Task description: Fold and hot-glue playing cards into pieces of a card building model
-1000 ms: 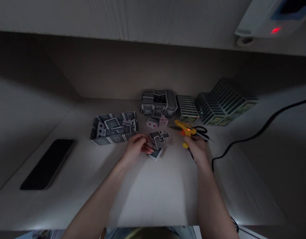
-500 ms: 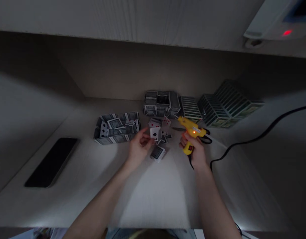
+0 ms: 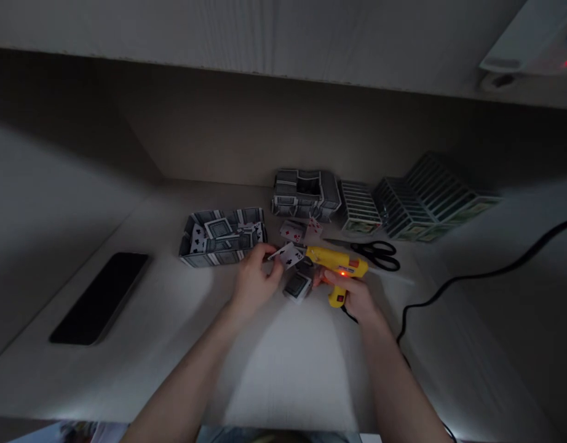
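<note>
Between the thumb and fingers of my left hand [image 3: 256, 277] is a tilted playing card [image 3: 289, 256] showing black pips. My right hand [image 3: 355, 295] grips a yellow hot glue gun [image 3: 335, 261] with a lit orange-red light. Its nozzle points left, close to the card's right edge; whether they touch I cannot tell. Under and behind them lie a small face-down pile of cards [image 3: 297, 285] and loose cards with red pips [image 3: 291, 230]. Left of my left hand stands an open box made of cards [image 3: 205, 259], with more cards inside.
Black-handled scissors [image 3: 380, 253] lie behind the glue gun. A card-built model [image 3: 306, 192] and striped stepped structures [image 3: 431, 197] stand along the back. A phone [image 3: 101, 298] lies at left. The black cord [image 3: 468, 277] runs along the right, and a shelf edge [image 3: 283, 74] overhangs.
My right hand has brought the glue gun left and nearer me, up to the card. My left hand has tipped the card from upright to slanted. The scissors now show more fully.
</note>
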